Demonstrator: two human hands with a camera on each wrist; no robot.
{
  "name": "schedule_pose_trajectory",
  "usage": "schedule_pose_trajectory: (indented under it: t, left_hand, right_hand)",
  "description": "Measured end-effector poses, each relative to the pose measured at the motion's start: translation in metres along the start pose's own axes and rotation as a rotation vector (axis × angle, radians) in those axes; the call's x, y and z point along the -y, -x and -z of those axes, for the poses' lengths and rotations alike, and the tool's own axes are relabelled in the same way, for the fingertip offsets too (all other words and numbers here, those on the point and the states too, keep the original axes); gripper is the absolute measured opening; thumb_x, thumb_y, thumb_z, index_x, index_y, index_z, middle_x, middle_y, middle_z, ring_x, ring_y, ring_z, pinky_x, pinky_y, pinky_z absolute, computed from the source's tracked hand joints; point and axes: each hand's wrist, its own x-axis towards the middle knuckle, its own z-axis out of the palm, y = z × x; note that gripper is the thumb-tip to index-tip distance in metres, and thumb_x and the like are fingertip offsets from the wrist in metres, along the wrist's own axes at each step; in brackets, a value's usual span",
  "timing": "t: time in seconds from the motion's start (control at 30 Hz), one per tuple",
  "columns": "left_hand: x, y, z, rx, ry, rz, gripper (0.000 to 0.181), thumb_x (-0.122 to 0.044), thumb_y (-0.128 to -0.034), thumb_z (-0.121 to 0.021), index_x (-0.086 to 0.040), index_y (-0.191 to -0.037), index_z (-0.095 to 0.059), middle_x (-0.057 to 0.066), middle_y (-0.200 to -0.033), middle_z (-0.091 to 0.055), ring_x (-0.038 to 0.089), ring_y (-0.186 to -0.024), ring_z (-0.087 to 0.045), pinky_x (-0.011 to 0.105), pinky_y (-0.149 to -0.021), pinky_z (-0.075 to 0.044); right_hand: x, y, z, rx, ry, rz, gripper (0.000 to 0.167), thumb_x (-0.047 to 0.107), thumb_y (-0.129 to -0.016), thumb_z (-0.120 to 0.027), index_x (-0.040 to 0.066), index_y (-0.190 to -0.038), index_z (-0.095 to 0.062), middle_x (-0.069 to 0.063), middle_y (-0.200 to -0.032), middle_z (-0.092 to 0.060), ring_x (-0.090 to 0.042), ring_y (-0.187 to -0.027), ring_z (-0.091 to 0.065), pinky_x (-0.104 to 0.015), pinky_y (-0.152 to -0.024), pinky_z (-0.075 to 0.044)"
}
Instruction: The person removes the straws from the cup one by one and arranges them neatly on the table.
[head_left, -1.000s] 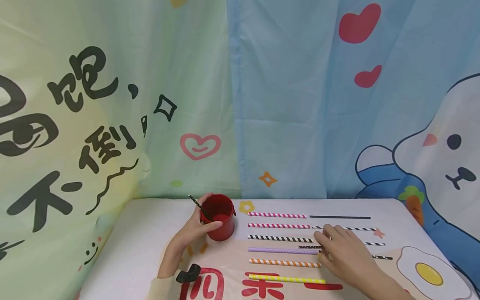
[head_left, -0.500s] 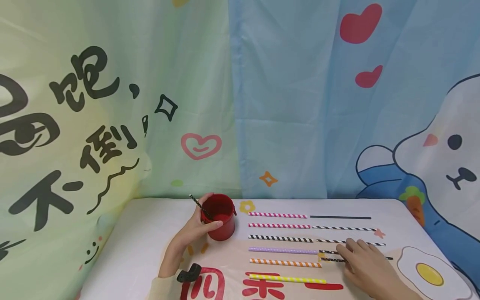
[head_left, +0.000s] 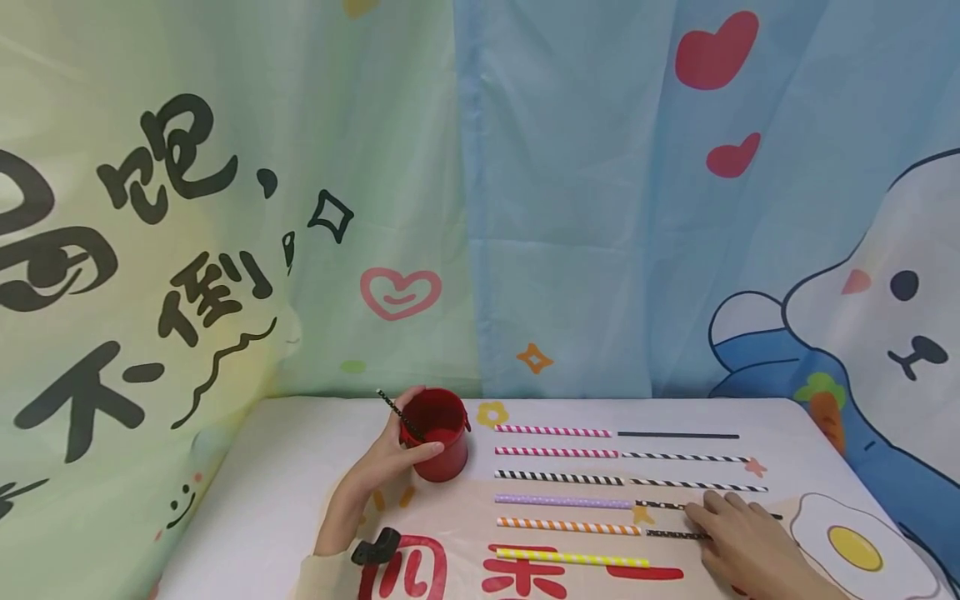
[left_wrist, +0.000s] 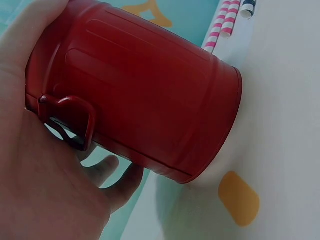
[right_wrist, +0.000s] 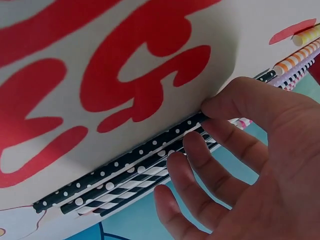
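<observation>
In the head view my left hand (head_left: 392, 460) holds a small red bucket (head_left: 448, 460) upright at the left-middle of the table. A black straw with white dots (head_left: 392, 405) leans out over the bucket's rim. The left wrist view shows the bucket's ribbed side (left_wrist: 135, 90) and looped handle (left_wrist: 90, 120). My right hand (head_left: 750, 542) pinches a black paper straw with small white dots (head_left: 671, 534) between thumb and index finger, low at the table. This straw lies end to end with an orange-striped straw (head_left: 570, 526). The hand covers its right part in the head view.
Left column: pink-striped (head_left: 555, 431), black-striped (head_left: 558, 477), purple dotted (head_left: 562, 502) and yellow (head_left: 573, 558) straws lie in rows. Plain black (head_left: 678, 435), black-and-white striped (head_left: 697, 485) and large-dotted black (head_left: 658, 504) straws lie to their right. A printed curtain (head_left: 562, 208) hangs behind the table.
My right hand has moved right and nearer with the small-dotted black straw, from over the purple straw's end to beside the orange straw's end. My left hand and the bucket stay put.
</observation>
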Motion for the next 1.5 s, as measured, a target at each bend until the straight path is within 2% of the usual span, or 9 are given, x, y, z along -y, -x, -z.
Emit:
schedule_pose_trajectory:
  t: [0.37, 0.77, 1.17, 1.33, 1.5]
  left_hand:
    - [0.0, 0.0, 0.0, 0.005, 0.01, -0.005, 0.09, -0.024, -0.0879, -0.077, -0.032, -0.156, -0.019, 0.008, -0.156, -0.033, 0.034, -0.145, -0.03, 0.037, -0.101, -0.048]
    - [0.0, 0.001, -0.001, 0.008, 0.019, -0.014, 0.09, -0.022, -0.0881, -0.076, -0.032, -0.156, -0.019, 0.009, -0.156, -0.033, 0.034, -0.144, -0.03, 0.037, -0.1, -0.048]
    - [0.0, 0.001, -0.001, 0.005, 0.01, -0.004, 0.089, -0.023, -0.0884, -0.076, -0.033, -0.156, -0.019, 0.009, -0.156, -0.033, 0.035, -0.144, -0.03, 0.035, -0.098, -0.05]
    - [0.0, 0.0, -0.001, 0.008, 0.011, -0.007, 0.09, -0.023, -0.0881, -0.076, -0.032, -0.156, -0.019, 0.009, -0.156, -0.033, 0.035, -0.144, -0.03, 0.035, -0.098, -0.05]
    - [0.001, 0.0, -0.001, 0.007, 0.008, -0.005, 0.09, -0.024, -0.0879, -0.076, -0.032, -0.156, -0.019, 0.009, -0.155, -0.033, 0.035, -0.144, -0.03, 0.035, -0.098, -0.05]
  right_hand:
    - [-0.001, 0.001, 0.002, -0.011, -0.012, 0.012, 0.023, 0.027, -0.081, -0.081, 0.026, -0.095, -0.063, 0.003, -0.085, -0.05, -0.02, -0.078, -0.046, -0.041, -0.072, -0.048]
    - [-0.002, 0.001, 0.004, 0.006, -0.021, 0.021, 0.026, 0.029, -0.08, -0.081, 0.023, -0.099, -0.065, 0.003, -0.086, -0.052, -0.019, -0.079, -0.047, -0.042, -0.072, -0.05]
    - [-0.001, -0.002, 0.006, 0.032, -0.023, -0.016, 0.028, 0.029, -0.079, -0.082, 0.023, -0.099, -0.063, 0.002, -0.087, -0.052, -0.02, -0.081, -0.048, -0.046, -0.075, -0.051]
    - [-0.004, 0.001, 0.009, -0.009, -0.026, 0.021, 0.033, 0.03, -0.078, -0.082, 0.021, -0.105, -0.064, 0.002, -0.092, -0.057, -0.02, -0.082, -0.05, -0.049, -0.078, -0.054]
    - [-0.003, 0.004, 0.018, -0.102, 0.008, 0.066, 0.035, 0.031, -0.077, -0.082, 0.019, -0.105, -0.065, 0.001, -0.097, -0.059, -0.02, -0.084, -0.051, -0.05, -0.079, -0.055]
